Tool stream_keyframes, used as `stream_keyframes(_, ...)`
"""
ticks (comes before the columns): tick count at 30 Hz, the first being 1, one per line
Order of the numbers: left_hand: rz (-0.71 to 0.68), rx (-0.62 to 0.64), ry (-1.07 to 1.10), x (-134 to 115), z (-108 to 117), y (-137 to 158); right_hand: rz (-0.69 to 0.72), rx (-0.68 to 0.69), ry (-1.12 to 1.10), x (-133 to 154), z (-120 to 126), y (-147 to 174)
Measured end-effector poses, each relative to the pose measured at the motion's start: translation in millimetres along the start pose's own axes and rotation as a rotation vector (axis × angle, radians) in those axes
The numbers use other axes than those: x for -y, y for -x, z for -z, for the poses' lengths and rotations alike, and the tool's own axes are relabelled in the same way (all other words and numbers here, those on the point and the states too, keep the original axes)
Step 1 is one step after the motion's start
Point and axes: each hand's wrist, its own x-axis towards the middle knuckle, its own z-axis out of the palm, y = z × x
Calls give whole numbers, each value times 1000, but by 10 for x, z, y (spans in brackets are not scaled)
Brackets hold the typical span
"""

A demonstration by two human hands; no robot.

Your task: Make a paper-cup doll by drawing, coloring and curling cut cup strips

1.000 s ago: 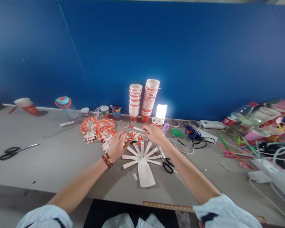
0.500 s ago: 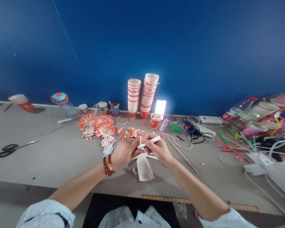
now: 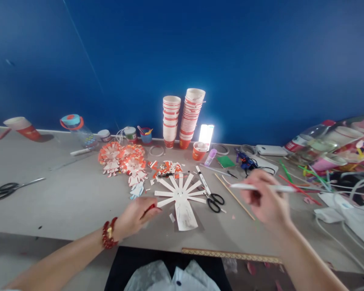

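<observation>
A white paper cutout (image 3: 185,216) lies before me, its strips fanned out around a small drawn face and faint pencil lines on its lower part. My left hand (image 3: 136,218) is closed just left of it, a red marker cap (image 3: 150,207) showing between the fingers. To the right, above the table, my right hand (image 3: 267,198) grips a white marker (image 3: 239,186), blurred by motion. Beside the cutout lie black-handled scissors (image 3: 215,202) and another white marker (image 3: 202,180). A black pen (image 3: 173,174) rests across orange paper scraps (image 3: 166,167).
Finished orange-maned paper figures (image 3: 132,161) lie left of centre. Two paper cup stacks (image 3: 171,121) and a lit phone (image 3: 206,135) stand by the wall. Other scissors (image 3: 9,190) lie far left, a wooden stick (image 3: 236,198) at right, with cables and bottles (image 3: 309,139) beyond.
My hands have parted from above the cutout: the left moved left with the red cap, the right swung right with the marker. The fanned strips, scissors and second marker are now uncovered.
</observation>
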Motion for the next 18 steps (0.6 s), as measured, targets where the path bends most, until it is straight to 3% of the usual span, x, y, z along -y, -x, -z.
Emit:
stream_keyframes(2,-132,6,-88,40,-32,-108,-284,249,105,-226,-56,22)
stream_keyframes(3,-229,38,-116,54,-72,-187,-313,316,135,-369,-132,42)
stream_keyframes(7,-432,94,-187,155,-307,-447,-197,463,260,-873,-449,89)
stream_keyframes(12,-441,109,-187,270,-449,-436,32,389,386,-1160,-542,95)
stream_keyframes(18,-437,149,-203,271,-439,-413,45,343,378,-1338,-533,139)
